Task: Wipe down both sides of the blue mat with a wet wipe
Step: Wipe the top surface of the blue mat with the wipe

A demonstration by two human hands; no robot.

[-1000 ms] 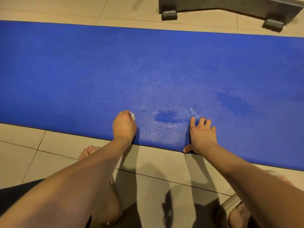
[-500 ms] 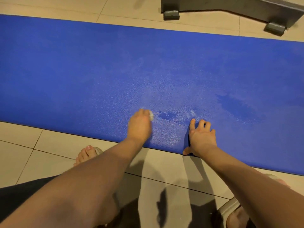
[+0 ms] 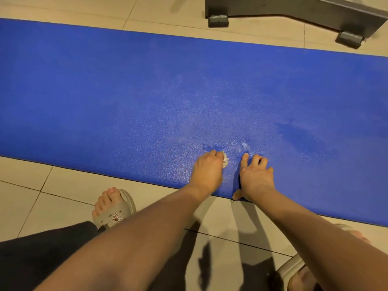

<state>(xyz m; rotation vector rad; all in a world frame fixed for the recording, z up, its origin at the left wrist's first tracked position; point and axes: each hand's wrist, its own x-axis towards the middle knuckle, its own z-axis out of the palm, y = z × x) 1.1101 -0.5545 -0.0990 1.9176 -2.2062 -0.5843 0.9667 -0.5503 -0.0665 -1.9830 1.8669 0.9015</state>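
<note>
The left hand (image 3: 207, 172) is closed around a balled white wipe (image 3: 225, 162). The wad shows at the fingertips and touches the mat (image 3: 105, 91). The right hand (image 3: 256, 178) is open, with its fingers spread and pressed on the mat just beside the left hand and its thumb at the near edge. Both hands sit at lower centre of the frame, close to that edge.

The mat lies flat on the tiled floor (image 3: 63, 185) and spans the frame from left to right. A speckled sheen covers its middle. A darker patch (image 3: 302, 137) lies right of centre, and a smaller one (image 3: 210, 147) lies just above the left hand. Whether these patches are wet or dry cannot be told.

Judged step: wiping the upper face. Recommended practice:

- Bear down with the right hand so the mat does not creep on the tile.
- The wad is small, so its contact is probably narrow. Run close, overlapping strokes, or open the wipe out to widen them.
- Pass over both darker patches.
- The left end and the far strip at the top of the frame show no sheen, so treat them as not yet wiped.
- The underside is not yet done.

A sandal (image 3: 117, 213) rests on the floor at lower left. A grey base (image 3: 294, 9) stands at upper right, apart from the mat.
</note>
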